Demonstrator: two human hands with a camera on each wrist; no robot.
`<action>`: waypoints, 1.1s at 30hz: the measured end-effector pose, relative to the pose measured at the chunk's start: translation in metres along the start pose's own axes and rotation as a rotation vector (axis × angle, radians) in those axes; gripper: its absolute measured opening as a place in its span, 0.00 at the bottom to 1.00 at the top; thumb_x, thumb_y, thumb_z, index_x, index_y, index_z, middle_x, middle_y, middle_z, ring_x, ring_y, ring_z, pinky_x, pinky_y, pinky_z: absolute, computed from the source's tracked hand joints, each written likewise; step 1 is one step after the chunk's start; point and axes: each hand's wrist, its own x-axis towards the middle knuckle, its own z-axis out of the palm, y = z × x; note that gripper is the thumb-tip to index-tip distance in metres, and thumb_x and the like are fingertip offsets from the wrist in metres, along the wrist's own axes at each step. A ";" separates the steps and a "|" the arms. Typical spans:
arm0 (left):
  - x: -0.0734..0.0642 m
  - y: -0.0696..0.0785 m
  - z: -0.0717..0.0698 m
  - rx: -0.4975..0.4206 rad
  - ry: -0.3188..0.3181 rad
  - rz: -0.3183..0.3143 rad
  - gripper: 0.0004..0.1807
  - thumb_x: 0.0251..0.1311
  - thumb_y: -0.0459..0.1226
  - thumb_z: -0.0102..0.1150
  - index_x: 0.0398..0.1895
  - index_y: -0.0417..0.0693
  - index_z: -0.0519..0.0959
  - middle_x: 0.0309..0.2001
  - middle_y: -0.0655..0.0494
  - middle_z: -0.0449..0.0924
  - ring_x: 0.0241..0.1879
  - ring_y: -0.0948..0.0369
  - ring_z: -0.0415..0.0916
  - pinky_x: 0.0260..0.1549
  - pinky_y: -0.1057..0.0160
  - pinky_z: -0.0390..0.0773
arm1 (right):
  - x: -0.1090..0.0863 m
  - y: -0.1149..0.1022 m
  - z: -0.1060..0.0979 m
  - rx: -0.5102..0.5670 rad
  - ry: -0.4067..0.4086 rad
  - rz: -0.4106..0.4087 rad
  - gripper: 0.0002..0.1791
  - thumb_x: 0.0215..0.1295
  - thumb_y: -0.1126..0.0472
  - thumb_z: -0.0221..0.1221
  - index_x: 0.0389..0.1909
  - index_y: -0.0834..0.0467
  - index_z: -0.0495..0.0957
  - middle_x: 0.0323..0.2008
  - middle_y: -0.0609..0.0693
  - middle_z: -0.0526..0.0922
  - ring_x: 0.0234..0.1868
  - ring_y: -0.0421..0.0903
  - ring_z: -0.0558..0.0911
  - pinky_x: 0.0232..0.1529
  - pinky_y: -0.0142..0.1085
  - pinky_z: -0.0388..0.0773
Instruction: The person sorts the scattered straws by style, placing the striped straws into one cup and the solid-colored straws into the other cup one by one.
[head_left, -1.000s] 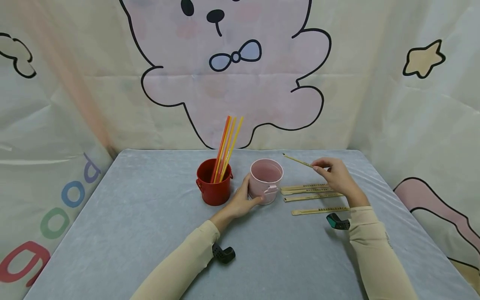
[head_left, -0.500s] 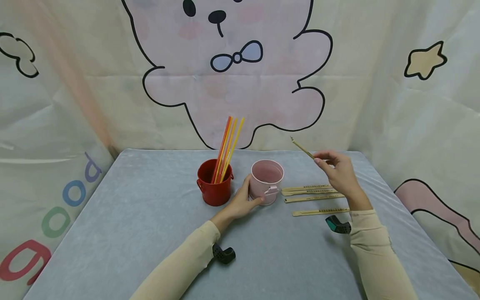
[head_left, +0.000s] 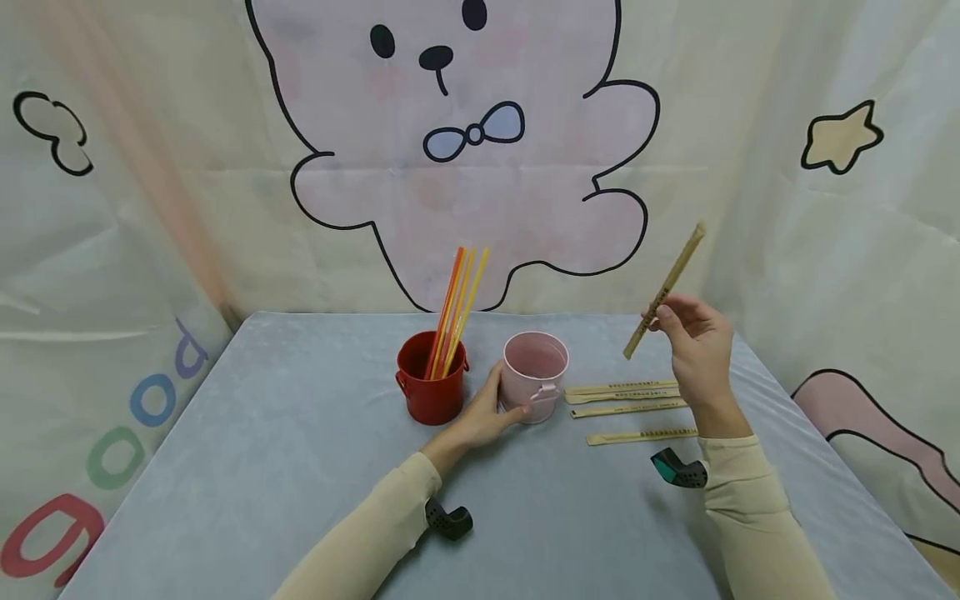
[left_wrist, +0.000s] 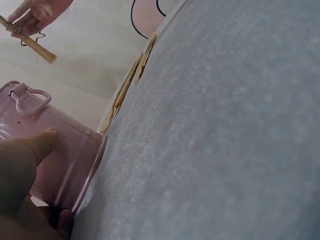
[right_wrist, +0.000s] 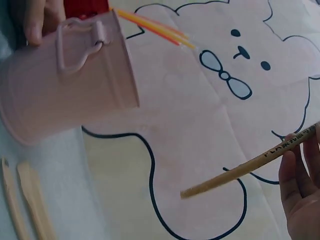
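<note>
My left hand (head_left: 476, 417) curls round the side of a small pink metal bucket (head_left: 525, 392), which stands upright on the table with its small handle facing me. In the left wrist view the thumb presses along the wall of the pink bucket (left_wrist: 70, 155). Raised above the table's right side, my right hand (head_left: 703, 354) pinches a straw in a brown paper wrapper (head_left: 681, 258), tilted with its upper end to the right. Printed lettering shows on the wrapped straw (right_wrist: 225, 177) in the right wrist view. Several more wrapped straws (head_left: 637, 437) lie to the pink bucket's right.
A red bucket (head_left: 435, 406) stands just left of the pink one, holding several orange and yellow straws (head_left: 446, 308) that lean right. Grey-blue cloth (head_left: 300, 467) covers the table. A printed curtain (head_left: 525, 225) hangs behind its far edge.
My right hand has lifted the wrapped straw and turned it from pointing left to standing steeply, its upper end to the right. The left hand stays on the pink bucket.
</note>
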 end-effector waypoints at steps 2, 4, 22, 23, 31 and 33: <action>0.000 0.000 0.000 -0.012 -0.006 -0.007 0.46 0.65 0.37 0.63 0.80 0.50 0.46 0.78 0.48 0.55 0.79 0.51 0.51 0.79 0.44 0.51 | 0.000 -0.003 0.002 0.076 0.025 0.000 0.09 0.70 0.77 0.54 0.42 0.68 0.82 0.34 0.50 0.88 0.35 0.42 0.89 0.37 0.29 0.84; -0.001 0.000 0.000 -0.025 -0.002 -0.015 0.46 0.65 0.36 0.64 0.80 0.50 0.47 0.78 0.49 0.54 0.79 0.52 0.51 0.79 0.44 0.50 | -0.002 -0.007 0.005 0.140 0.047 0.013 0.09 0.70 0.77 0.53 0.43 0.68 0.81 0.35 0.52 0.88 0.36 0.43 0.89 0.38 0.30 0.85; 0.002 0.002 -0.003 0.012 -0.006 -0.061 0.48 0.66 0.39 0.64 0.81 0.55 0.44 0.79 0.51 0.52 0.79 0.54 0.50 0.79 0.46 0.50 | -0.009 -0.008 0.036 0.333 0.135 0.142 0.07 0.70 0.75 0.55 0.45 0.67 0.77 0.37 0.55 0.81 0.35 0.47 0.89 0.35 0.31 0.85; 0.002 0.003 -0.003 0.012 -0.006 -0.058 0.48 0.66 0.39 0.64 0.81 0.55 0.44 0.79 0.51 0.53 0.79 0.54 0.50 0.79 0.45 0.50 | -0.009 -0.007 0.037 0.327 0.133 0.151 0.07 0.70 0.75 0.55 0.44 0.67 0.78 0.36 0.55 0.81 0.35 0.47 0.89 0.35 0.31 0.86; 0.002 0.002 -0.002 0.003 -0.010 -0.066 0.48 0.66 0.39 0.64 0.81 0.54 0.44 0.80 0.51 0.51 0.80 0.54 0.48 0.80 0.46 0.49 | -0.018 0.008 0.043 0.203 0.068 0.236 0.06 0.71 0.73 0.55 0.40 0.61 0.78 0.35 0.51 0.84 0.38 0.44 0.88 0.41 0.32 0.86; 0.001 0.002 -0.002 0.006 -0.012 -0.077 0.48 0.66 0.39 0.64 0.81 0.56 0.44 0.80 0.52 0.51 0.80 0.55 0.48 0.80 0.47 0.49 | -0.021 0.013 0.044 0.151 0.038 0.276 0.06 0.72 0.72 0.55 0.40 0.59 0.78 0.36 0.49 0.84 0.39 0.42 0.88 0.43 0.32 0.86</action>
